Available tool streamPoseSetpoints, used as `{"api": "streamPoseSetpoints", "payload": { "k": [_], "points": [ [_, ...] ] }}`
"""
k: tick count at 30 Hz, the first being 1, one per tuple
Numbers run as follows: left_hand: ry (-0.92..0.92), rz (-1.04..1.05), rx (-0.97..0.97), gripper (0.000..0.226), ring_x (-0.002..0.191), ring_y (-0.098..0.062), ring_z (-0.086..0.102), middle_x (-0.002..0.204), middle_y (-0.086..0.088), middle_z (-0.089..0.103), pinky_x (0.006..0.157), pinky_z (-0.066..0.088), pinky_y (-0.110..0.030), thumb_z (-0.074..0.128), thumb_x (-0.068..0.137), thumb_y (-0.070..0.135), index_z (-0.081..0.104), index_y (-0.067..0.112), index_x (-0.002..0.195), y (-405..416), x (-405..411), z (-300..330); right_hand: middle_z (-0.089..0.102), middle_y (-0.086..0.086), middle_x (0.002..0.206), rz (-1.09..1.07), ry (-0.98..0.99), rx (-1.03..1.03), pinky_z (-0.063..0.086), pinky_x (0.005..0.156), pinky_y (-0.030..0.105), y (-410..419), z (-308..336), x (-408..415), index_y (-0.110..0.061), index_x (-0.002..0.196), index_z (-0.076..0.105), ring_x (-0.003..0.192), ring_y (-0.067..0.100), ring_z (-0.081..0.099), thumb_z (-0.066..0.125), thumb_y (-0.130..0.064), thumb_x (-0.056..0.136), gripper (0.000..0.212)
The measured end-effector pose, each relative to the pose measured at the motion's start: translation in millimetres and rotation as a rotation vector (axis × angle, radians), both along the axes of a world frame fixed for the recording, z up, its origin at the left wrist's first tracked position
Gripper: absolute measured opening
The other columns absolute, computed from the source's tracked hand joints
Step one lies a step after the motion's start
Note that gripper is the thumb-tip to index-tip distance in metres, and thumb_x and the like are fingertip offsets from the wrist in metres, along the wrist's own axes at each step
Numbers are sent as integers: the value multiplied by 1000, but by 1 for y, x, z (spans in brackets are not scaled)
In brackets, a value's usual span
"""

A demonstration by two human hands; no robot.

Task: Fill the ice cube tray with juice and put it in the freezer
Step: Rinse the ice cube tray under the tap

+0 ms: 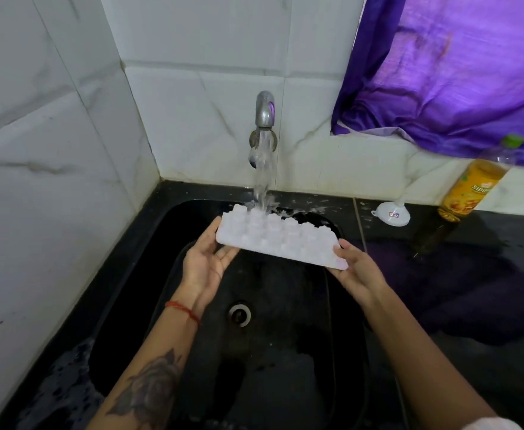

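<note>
A white ice cube tray (281, 238) is held upside down over the black sink (192, 352), its bumpy underside facing up. Water from the metal tap (265, 108) falls on the tray's far edge. My left hand (206, 262) holds the tray's left end, palm up, thumb on the side and fingers under it. My right hand (358, 268) grips the right end, thumb on top. A juice bottle (471, 184) with a yellow label and green cap stands on the counter at the right.
A small white funnel (392, 212) lies on the black counter (471, 274) beside the bottle. A purple curtain (456, 66) hangs above it. White tiled walls close the left and back. The sink drain (240, 315) is below the tray.
</note>
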State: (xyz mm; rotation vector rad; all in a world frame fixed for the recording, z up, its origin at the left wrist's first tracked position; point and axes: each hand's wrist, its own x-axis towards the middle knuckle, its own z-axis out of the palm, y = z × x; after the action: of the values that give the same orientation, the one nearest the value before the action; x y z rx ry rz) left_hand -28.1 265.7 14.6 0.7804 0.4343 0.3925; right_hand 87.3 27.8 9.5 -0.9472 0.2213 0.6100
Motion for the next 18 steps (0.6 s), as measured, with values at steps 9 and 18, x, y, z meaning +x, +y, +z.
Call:
{"api": "streamPoseSetpoints", "payload": {
  "k": [9,18],
  "points": [
    [306,-129,179,27,92,-15,63,107,-6,64,67,53,-24,36,98,4,56,6,115,5,23,-10,62,2,120,-66,-249,-92,60,73,31,-2,3,-3,-14,137,38,109,22,62,56,14,81,64],
    [567,-109,79,21,100,-21,56,108,-6,58,83,48,-37,45,98,17,52,11,117,21,19,-34,62,-1,122,149,-588,-402,52,94,39,53,47,-9,-21,136,46,111,18,61,65,7,76,69]
  ]
}}
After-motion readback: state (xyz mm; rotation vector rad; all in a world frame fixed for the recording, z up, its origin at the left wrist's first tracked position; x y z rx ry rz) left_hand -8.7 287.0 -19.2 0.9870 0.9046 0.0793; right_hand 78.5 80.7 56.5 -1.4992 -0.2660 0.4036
